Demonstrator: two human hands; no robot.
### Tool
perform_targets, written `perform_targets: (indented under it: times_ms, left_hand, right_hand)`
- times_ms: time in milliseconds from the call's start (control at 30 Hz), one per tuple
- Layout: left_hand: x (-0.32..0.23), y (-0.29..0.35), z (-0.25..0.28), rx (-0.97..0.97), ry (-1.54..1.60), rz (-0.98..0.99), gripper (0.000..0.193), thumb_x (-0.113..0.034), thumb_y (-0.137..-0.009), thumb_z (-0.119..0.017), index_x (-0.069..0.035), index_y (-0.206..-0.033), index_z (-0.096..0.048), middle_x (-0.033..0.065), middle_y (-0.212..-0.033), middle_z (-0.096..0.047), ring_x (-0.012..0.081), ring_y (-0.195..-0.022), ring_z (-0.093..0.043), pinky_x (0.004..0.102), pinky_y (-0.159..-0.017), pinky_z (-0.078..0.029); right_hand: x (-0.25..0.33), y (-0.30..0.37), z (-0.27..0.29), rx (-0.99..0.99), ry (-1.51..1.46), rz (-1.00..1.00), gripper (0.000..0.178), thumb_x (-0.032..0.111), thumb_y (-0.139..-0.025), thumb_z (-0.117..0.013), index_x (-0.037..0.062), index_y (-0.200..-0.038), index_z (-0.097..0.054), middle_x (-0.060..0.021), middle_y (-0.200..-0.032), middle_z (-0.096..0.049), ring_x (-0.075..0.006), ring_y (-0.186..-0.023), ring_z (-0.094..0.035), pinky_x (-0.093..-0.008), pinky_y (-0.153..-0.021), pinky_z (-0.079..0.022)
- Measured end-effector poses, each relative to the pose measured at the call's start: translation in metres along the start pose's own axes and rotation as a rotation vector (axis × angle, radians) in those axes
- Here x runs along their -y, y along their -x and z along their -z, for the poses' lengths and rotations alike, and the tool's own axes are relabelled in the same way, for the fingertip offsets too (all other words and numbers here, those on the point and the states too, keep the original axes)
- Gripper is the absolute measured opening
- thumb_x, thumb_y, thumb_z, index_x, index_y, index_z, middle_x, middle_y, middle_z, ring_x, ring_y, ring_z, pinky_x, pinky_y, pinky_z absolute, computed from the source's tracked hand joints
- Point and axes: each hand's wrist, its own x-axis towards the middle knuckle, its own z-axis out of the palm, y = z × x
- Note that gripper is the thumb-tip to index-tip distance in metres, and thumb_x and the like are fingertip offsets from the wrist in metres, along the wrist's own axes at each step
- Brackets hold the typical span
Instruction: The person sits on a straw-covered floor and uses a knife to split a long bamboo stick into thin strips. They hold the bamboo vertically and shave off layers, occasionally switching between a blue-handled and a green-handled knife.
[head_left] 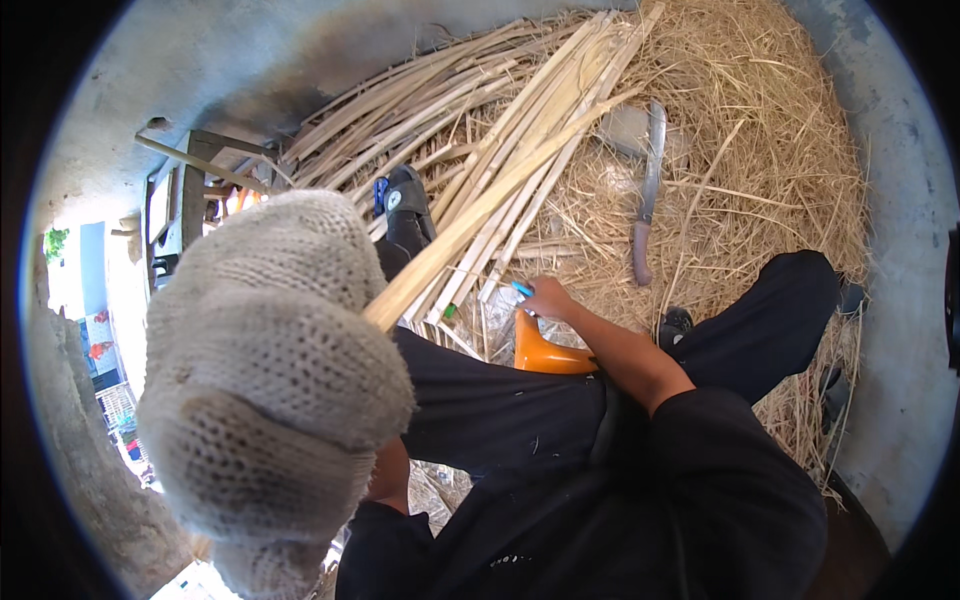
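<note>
My left hand (pixel 275 390), in a grey knitted glove, is raised close to the camera at the left. Its fingers are curled around a long pale strip of split bamboo or wood (pixel 470 228). That strip reaches away to the upper right, over other strips. Between my knees is my bare right hand (pixel 548 298), closed on a small blue object (pixel 521 288) whose kind I cannot make out. An orange smooth curved thing (pixel 545 352), perhaps a stool's edge, shows just below that hand. Strip ends lie a little to its left.
A machete (pixel 650 190) with a wooden handle lies on straw-like shavings (pixel 760 130), beside a grey block (pixel 625 130). Long pale strips (pixel 400 110) are piled along the far wall (pixel 270 50). A wooden frame (pixel 185 200) stands at the left. My dark-shod foot (pixel 407 205) rests among the strips.
</note>
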Motion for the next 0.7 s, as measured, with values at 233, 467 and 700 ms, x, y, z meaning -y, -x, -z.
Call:
perform_targets:
  times_ms: [233, 467, 700]
  left_hand:
    - [-0.002, -0.008, -0.011, 0.043, 0.006, -0.023, 0.010, -0.010, -0.081, -0.069, -0.007, -0.090, -0.066, 0.0077, -0.083, -0.068, 0.0189, -0.077, -0.068, 0.0292, -0.072, -0.058]
    - [-0.003, -0.010, -0.029, 0.061, -0.016, -0.008, 0.009, -0.011, -0.083, -0.069, -0.007, -0.090, -0.066, 0.0077, -0.084, -0.068, 0.0189, -0.078, -0.068, 0.0293, -0.072, -0.058]
    - [-0.004, -0.017, -0.054, 0.079, 0.001, -0.002, 0.008, -0.013, -0.084, -0.069, -0.008, -0.089, -0.066, 0.0077, -0.084, -0.068, 0.0188, -0.078, -0.069, 0.0295, -0.072, -0.058]
  right_hand:
    - [0.041, -0.060, 0.008, 0.023, -0.167, 0.342, 0.036, 0.027, -0.073, -0.076, 0.0012, -0.097, -0.070, -0.0196, -0.086, -0.070, -0.0302, -0.077, -0.070, -0.0409, -0.077, -0.055]
    - [0.057, -0.041, 0.092, -0.352, 0.020, 0.071, 0.038, 0.036, -0.081, -0.072, 0.0013, -0.095, -0.067, -0.0221, -0.087, -0.068, -0.0339, -0.081, -0.068, -0.0440, -0.080, -0.054]
    - [0.063, 0.030, 0.152, -0.349, 0.034, 0.052, 0.038, 0.036, -0.081, -0.070, 0.0017, -0.097, -0.069, -0.0259, -0.089, -0.068, -0.0372, -0.087, -0.068, -0.0450, -0.082, -0.054]
